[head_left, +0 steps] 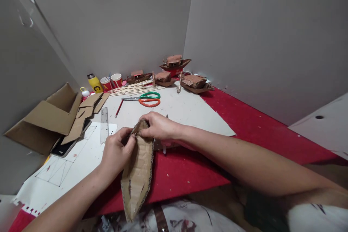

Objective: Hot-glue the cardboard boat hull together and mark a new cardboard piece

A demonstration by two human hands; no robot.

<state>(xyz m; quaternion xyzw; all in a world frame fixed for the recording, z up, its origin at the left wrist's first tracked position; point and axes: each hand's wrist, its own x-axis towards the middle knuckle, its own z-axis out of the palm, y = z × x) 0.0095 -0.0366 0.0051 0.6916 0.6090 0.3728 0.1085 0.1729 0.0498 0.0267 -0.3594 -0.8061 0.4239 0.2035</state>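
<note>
A boat hull of corrugated cardboard (pixel 138 166) is held between my hands over the front edge of the red table, its near pointed end tipped down toward me. My left hand (pixel 118 150) pinches the left wall close to the far end, thumb on the inside. On the other side, my right hand (pixel 154 127) grips the far tip with its fingers wrapped round the edge. Slits show in the near part of the hull. Just beyond my hands lie scissors (pixel 149 99) with green and orange handles, a dark red pencil (pixel 119 108) and a clear ruler (pixel 104 125).
Several brown model boats (pixel 195 81) stand along the back wall. Bamboo sticks (pixel 136 88), paper cups (pixel 116 79) and a yellow bottle (pixel 95 82) are at back left. An open cardboard box (pixel 49 116) and a phone (pixel 65 148) lie left, by a drawing sheet (pixel 78 168).
</note>
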